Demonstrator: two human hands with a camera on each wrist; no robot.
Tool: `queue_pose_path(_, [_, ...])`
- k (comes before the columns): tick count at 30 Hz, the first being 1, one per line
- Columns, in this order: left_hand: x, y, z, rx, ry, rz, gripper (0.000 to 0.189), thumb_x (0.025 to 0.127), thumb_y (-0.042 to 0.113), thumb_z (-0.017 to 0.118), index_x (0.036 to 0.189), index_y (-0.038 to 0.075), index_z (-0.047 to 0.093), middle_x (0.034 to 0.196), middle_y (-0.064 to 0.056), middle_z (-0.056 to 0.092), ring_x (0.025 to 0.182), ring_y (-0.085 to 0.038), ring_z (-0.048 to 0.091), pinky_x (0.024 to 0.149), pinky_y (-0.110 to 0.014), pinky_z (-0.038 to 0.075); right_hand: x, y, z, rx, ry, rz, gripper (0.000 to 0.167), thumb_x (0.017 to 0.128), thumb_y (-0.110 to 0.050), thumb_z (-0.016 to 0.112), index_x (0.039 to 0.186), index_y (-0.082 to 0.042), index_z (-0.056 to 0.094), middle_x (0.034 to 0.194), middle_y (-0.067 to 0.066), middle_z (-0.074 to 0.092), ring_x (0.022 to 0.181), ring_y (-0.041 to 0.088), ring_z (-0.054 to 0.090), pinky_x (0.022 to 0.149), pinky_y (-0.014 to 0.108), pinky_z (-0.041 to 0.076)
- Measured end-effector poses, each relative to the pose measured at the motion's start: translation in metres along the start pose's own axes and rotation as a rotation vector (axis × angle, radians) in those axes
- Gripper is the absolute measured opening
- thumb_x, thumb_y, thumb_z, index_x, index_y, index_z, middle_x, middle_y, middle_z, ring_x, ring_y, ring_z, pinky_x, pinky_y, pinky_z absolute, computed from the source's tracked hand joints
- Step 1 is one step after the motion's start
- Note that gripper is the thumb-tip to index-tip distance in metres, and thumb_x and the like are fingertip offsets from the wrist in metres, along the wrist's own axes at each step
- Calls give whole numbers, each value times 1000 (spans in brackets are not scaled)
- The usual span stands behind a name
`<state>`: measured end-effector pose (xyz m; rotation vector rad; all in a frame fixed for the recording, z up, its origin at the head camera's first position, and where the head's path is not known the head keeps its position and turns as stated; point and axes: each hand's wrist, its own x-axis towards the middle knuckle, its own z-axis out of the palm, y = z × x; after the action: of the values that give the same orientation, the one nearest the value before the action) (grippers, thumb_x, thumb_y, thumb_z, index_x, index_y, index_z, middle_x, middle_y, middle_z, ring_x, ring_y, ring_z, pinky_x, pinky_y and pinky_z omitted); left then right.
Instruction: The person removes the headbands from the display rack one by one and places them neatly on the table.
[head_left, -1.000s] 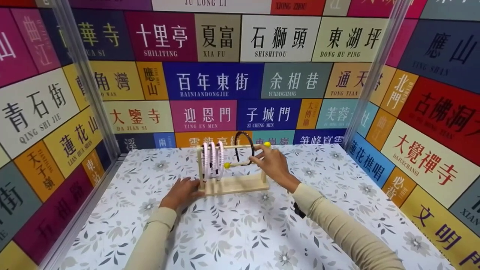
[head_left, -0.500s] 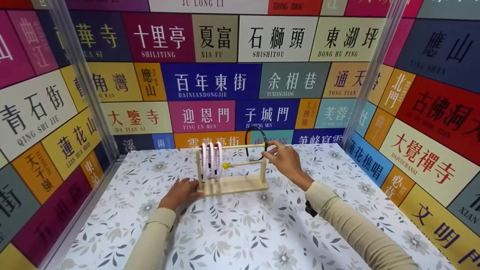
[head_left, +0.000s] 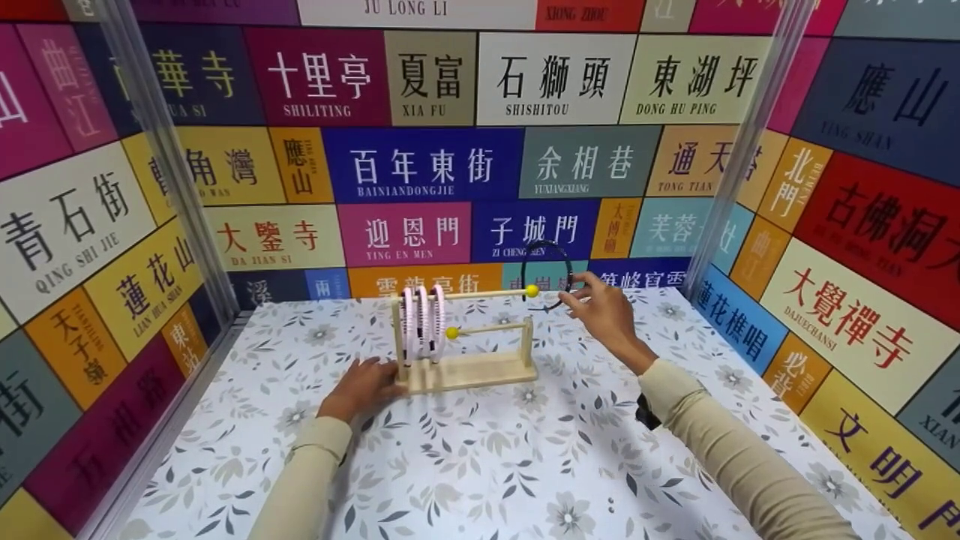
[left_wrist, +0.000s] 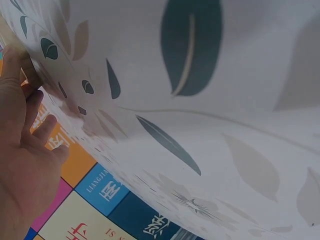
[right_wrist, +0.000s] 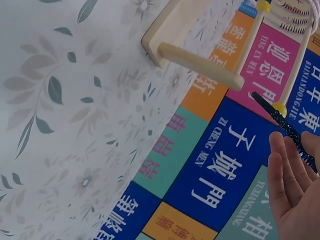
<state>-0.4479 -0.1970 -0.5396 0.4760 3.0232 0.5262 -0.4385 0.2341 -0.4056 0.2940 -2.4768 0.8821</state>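
In the head view, my right hand [head_left: 606,313] pinches a thin black headband [head_left: 568,270] between thumb and fingers. The band is raised just past the yellow-tipped end of the upper rod on a wooden stand [head_left: 480,367]. Glittery dark beads show on this headband [right_wrist: 282,120] in the right wrist view. Three pink-and-white headbands [head_left: 424,319] hang at the stand's left end. Down at that end, my left hand [head_left: 358,390] holds the base, thumb in front and fingers at the side. Its other fingers bend loosely in the left wrist view.
The stand's lower rod points left and ends in a yellow ball [head_left: 452,332]. A floral-patterned white cloth [head_left: 465,465] covers the table. Panels with coloured sign blocks [head_left: 427,161] rise behind and on both sides, joined by clear corner strips.
My right hand has drawn the black headband rightward along the upper rod and off past its yellow tip. My left hand has stayed at the stand's base.
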Motion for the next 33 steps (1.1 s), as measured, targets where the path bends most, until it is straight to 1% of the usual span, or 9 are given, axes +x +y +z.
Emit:
queue_pose_path(3, [0, 0, 0, -5, -1, -7, 52, 98, 43, 70, 144, 21, 62, 138, -7, 66, 136, -33, 53, 126, -58, 21, 1, 9, -2, -21, 1, 33, 48, 100, -38, 71, 135, -5, 63, 100, 13, 79, 72, 24, 76, 54, 34, 57])
queue_pose_path(8, [0, 0, 0, -4, 6, -14, 52, 98, 45, 70, 144, 21, 63, 137, -7, 66, 135, -32, 54, 126, -57, 23, 3, 22, -4, -42, -14, 79, 48, 101, -35, 70, 137, -5, 62, 103, 15, 78, 74, 25, 76, 55, 34, 56])
queue_pose_path(13, [0, -1, 1, -11, 10, -21, 53, 97, 47, 70, 144, 21, 63, 137, -5, 66, 136, -31, 54, 126, -56, 22, 0, 37, -4, -61, -26, 97, 48, 101, -32, 70, 138, -4, 60, 104, 16, 78, 74, 25, 76, 53, 33, 53])
queue_pose_path(16, [1, -1, 2, 0, 11, -18, 51, 97, 45, 71, 142, 21, 64, 134, -4, 68, 133, -30, 56, 126, -57, 23, -4, 46, -2, -64, -33, 85, 47, 101, -30, 70, 138, -2, 61, 102, 17, 78, 72, 26, 76, 52, 33, 53])
queue_pose_path(20, [1, -1, 4, 21, 19, -3, 48, 98, 41, 72, 140, 20, 65, 130, -4, 69, 130, -29, 58, 125, -57, 24, -11, 57, 2, -62, -52, 79, 43, 100, -27, 71, 134, -2, 63, 99, 17, 78, 68, 23, 75, 48, 32, 51])
queue_pose_path(23, [-1, 0, 3, 9, 28, 7, 47, 98, 39, 72, 139, 19, 65, 130, -4, 69, 129, -30, 58, 125, -57, 26, -16, 65, 7, -61, -75, 90, 41, 100, -25, 72, 133, -1, 64, 97, 16, 78, 66, 20, 74, 47, 31, 50])
queue_pose_path(27, [-4, 2, 1, -3, 28, 6, 49, 98, 39, 72, 142, 18, 64, 132, -5, 68, 131, -31, 57, 124, -57, 26, -23, 74, 14, -68, -111, 105, 40, 100, -24, 71, 131, 0, 64, 96, 15, 79, 64, 18, 74, 49, 33, 52])
queue_pose_path(29, [-6, 4, 0, -7, 31, 10, 50, 99, 38, 71, 143, 18, 63, 133, -6, 68, 132, -32, 56, 125, -58, 24, -27, 78, 17, -68, -125, 115, 39, 100, -23, 71, 130, 0, 64, 95, 14, 79, 63, 18, 73, 50, 35, 53])
queue_pose_path(33, [-8, 6, -2, -15, 37, 17, 50, 99, 38, 71, 143, 17, 63, 133, -7, 68, 132, -32, 56, 125, -58, 23, -34, 85, 24, -70, -148, 129, 39, 100, -22, 71, 131, 1, 64, 93, 13, 79, 65, 23, 75, 54, 38, 55])
